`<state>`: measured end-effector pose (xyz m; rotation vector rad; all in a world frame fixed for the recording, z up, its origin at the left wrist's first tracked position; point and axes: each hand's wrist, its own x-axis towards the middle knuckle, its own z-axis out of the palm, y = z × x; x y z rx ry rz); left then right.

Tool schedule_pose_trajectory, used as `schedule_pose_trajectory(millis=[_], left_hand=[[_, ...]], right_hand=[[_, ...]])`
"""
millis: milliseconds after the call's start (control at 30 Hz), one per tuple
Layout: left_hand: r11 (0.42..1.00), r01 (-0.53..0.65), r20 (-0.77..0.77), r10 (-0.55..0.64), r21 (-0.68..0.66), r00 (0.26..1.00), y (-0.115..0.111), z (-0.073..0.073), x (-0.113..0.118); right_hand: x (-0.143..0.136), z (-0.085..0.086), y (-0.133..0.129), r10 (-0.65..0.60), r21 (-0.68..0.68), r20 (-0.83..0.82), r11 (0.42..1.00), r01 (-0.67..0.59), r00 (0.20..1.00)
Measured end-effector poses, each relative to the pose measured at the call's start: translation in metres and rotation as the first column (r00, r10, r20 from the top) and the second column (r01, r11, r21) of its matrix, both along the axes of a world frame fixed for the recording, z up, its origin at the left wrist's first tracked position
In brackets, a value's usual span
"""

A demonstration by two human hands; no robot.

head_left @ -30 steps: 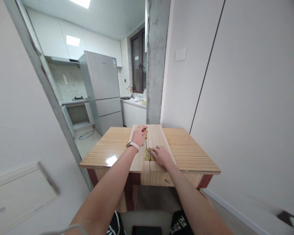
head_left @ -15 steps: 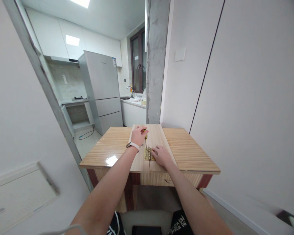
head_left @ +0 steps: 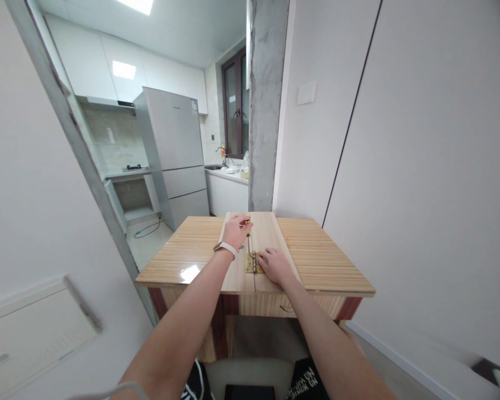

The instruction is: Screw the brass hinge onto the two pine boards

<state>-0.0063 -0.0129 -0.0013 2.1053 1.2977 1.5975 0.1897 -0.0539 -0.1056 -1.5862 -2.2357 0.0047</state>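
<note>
Left hand (head_left: 236, 232) pinches a yellow-handled screwdriver (head_left: 248, 229), likely light, rigid, best held by its handle; beside the right hand's (head_left: 276, 266) loosely spread fingertips, the stiff, probably slick brass hinge (head_left: 250, 263) lies on pale boards (head_left: 268, 229) atop the worktop (head_left: 329, 264).
</note>
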Motion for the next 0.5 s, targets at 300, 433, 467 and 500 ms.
schedule_pose_trajectory(millis=[300, 433, 467, 500], left_hand=[[0.997, -0.08, -0.04, 0.081, 0.013, 0.996, 0.0007, 0.0017, -0.0005], [1.0, -0.028, -0.067, 0.029, 0.012, 0.997, 0.0008, 0.0004, 0.0001], [1.0, -0.009, -0.068, 0.009, 0.012, 0.998, 0.0008, -0.0001, 0.0002], [1.0, 0.008, -0.065, -0.008, 0.013, 0.998, 0.0008, -0.0005, 0.0003]], right_hand=[[-0.0004, -0.001, 0.0009, -0.017, -0.008, 0.015, 1.0, 0.017, 1.0], [0.0, -0.001, 0.0012, 0.002, -0.001, 0.021, 1.0, -0.002, 1.0], [0.0, -0.0008, 0.0009, 0.006, 0.004, 0.022, 1.0, -0.006, 1.0], [-0.0001, -0.0006, 0.0006, 0.007, 0.009, 0.023, 1.0, -0.007, 1.0]])
